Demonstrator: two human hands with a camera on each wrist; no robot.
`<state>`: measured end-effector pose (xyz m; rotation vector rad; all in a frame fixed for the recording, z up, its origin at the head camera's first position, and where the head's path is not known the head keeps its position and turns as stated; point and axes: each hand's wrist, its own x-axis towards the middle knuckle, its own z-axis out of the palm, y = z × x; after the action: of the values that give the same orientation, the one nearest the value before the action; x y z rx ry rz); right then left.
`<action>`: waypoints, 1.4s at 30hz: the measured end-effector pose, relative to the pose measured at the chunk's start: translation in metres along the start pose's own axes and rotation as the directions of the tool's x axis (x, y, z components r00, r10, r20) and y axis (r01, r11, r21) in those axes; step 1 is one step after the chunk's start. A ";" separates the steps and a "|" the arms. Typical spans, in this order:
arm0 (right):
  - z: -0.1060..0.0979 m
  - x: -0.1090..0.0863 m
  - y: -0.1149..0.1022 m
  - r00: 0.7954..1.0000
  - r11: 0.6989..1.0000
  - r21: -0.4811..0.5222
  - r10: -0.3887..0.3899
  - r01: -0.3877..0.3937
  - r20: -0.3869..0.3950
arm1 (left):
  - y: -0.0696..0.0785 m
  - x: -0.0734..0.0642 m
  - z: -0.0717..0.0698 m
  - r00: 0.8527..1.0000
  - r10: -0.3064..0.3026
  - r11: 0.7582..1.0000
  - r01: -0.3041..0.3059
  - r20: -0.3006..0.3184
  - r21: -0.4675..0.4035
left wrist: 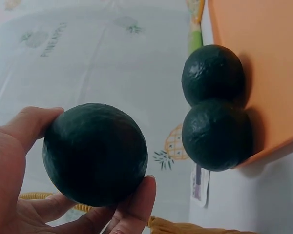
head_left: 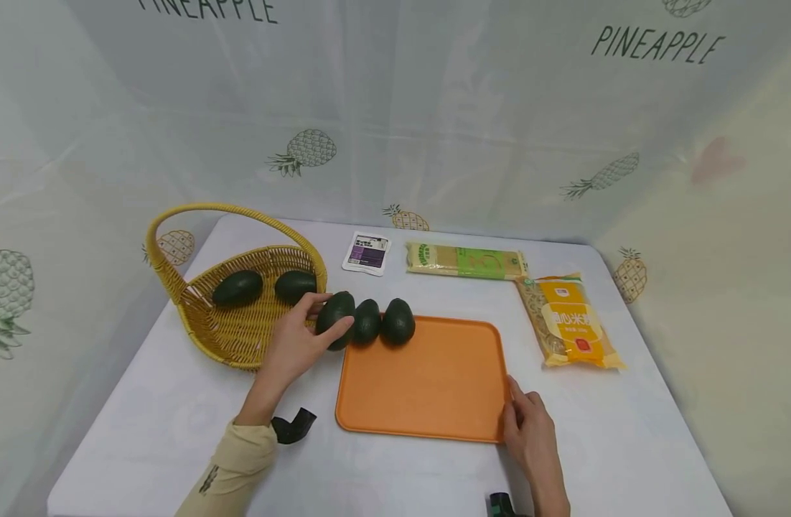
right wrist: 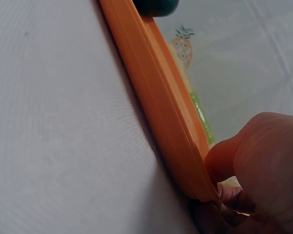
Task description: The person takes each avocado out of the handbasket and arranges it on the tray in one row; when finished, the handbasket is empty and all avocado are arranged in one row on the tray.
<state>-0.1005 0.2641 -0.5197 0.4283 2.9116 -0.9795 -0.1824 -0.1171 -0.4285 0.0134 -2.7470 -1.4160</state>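
My left hand (head_left: 296, 336) grips a dark green avocado (head_left: 335, 320) between thumb and fingers, at the basket's right rim and just left of the tray's far left corner. In the left wrist view this avocado (left wrist: 95, 153) appears raised, apart from two others. Those two avocados (head_left: 398, 322) lie side by side on the orange tray (head_left: 428, 380), along its far edge at the left. My right hand (head_left: 532, 431) pinches the tray's right rim near its front corner, as the right wrist view shows. Two more avocados (head_left: 237, 289) lie in the yellow woven basket (head_left: 240, 341).
Behind the tray lie a white packet with a purple label (head_left: 367, 253) and a long yellow-green packet (head_left: 466, 261). A yellow bag of grain (head_left: 568, 321) lies at the right. A black curved object (head_left: 294, 426) sits near the left wrist. The basket's tall handle (head_left: 240, 209) arches over it.
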 end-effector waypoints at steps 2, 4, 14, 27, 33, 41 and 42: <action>0.000 0.001 0.000 1.000 1.000 0.000 0.001 -0.001 0.004 | 0.000 0.001 0.002 1.000 0.000 1.000 0.000 0.001 0.003; 0.000 0.001 0.000 1.000 1.000 -0.002 -0.001 0.001 0.004 | 0.001 0.001 0.003 1.000 -0.001 1.000 0.001 0.002 0.003; 0.000 0.001 0.000 1.000 1.000 -0.011 0.002 -0.002 0.000 | 0.005 0.008 0.011 1.000 0.007 1.000 -0.008 0.028 0.014; 0.000 0.001 0.000 1.000 1.000 -0.001 0.005 -0.005 -0.004 | 0.010 0.010 0.019 0.999 0.004 1.000 -0.005 0.054 0.029; 0.001 0.000 0.000 1.000 1.000 0.000 -0.001 0.001 -0.020 | 0.011 0.011 0.023 0.998 0.011 1.000 -0.012 0.067 0.024; 0.000 0.001 -0.001 1.000 1.000 0.000 0.001 -0.001 -0.012 | 0.014 0.013 0.027 0.997 0.028 0.999 -0.029 0.072 0.014; 0.000 0.001 -0.001 1.000 1.000 -0.001 0.001 -0.001 -0.011 | 0.014 0.013 0.027 0.997 0.031 0.999 -0.032 0.074 0.009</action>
<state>-0.1013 0.2634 -0.5193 0.4369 2.9210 -0.9789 -0.1966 -0.0872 -0.4324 -0.0834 -2.8001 -1.4232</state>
